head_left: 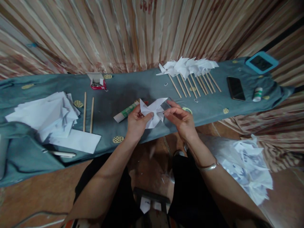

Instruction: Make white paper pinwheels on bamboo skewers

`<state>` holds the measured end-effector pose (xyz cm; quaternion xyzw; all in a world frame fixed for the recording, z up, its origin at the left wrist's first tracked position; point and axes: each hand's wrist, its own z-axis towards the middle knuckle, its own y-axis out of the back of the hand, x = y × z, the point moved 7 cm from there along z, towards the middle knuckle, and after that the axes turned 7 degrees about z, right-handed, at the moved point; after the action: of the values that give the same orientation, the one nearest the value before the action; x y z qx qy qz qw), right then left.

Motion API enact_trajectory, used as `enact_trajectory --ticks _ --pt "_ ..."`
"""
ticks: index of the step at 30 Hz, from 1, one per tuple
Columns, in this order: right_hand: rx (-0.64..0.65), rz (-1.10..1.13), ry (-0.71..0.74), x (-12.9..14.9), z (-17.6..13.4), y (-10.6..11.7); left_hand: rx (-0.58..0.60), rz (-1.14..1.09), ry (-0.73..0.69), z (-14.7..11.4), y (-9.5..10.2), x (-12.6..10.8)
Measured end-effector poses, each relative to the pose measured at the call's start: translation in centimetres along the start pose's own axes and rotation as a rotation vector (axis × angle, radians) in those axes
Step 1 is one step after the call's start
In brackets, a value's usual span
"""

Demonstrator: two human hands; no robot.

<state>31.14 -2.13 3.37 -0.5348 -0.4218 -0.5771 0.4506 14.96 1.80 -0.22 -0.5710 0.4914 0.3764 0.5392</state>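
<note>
A white folded paper pinwheel (155, 112) is held over the front part of the cloth-covered table. My left hand (137, 122) grips its left side, thumb pressed on the paper near the centre. At the pinwheel's right edge, my right hand (181, 118) has its thumb and forefinger pinched together; whatever small thing is between them is too tiny to make out. Just behind my left hand lies a green and white glue stick (127, 111). An open red box (98, 83) of small metal pieces sits farther back.
Finished pinwheels (187, 68) on sticks lie in a row at the back. Left are a stack of white paper (47, 110), two wooden sticks (85, 110) and a utility knife (61, 154). Right are a phone (236, 88) and a blue-framed device (262, 62). A plastic bag (247, 167) of paper pieces rests below.
</note>
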Motion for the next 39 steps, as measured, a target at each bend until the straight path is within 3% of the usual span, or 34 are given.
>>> enact_trajectory --ticks 5,13,23,28,34,39 --pt "0.062 -0.104 0.083 0.6 -0.2 -0.3 0.004 0.025 -0.001 -0.1 0.0 0.0" --pt "0.011 -0.204 0.136 0.8 -0.5 0.2 -0.006 0.020 0.011 0.0 0.1 0.3" --pt "0.049 -0.482 0.369 4.2 -2.7 -1.5 -0.027 0.048 -0.027 0.3 0.4 0.0" --pt "0.006 -0.634 0.381 2.2 -1.1 0.3 -0.076 0.086 -0.038 0.8 1.3 -0.3" --pt "0.113 -0.684 0.301 -1.9 0.5 0.5 -0.071 0.073 -0.031 0.9 1.5 0.0" --pt "0.012 -0.579 0.316 0.2 -0.3 0.0 -0.056 0.088 -0.017 0.7 1.1 0.3"
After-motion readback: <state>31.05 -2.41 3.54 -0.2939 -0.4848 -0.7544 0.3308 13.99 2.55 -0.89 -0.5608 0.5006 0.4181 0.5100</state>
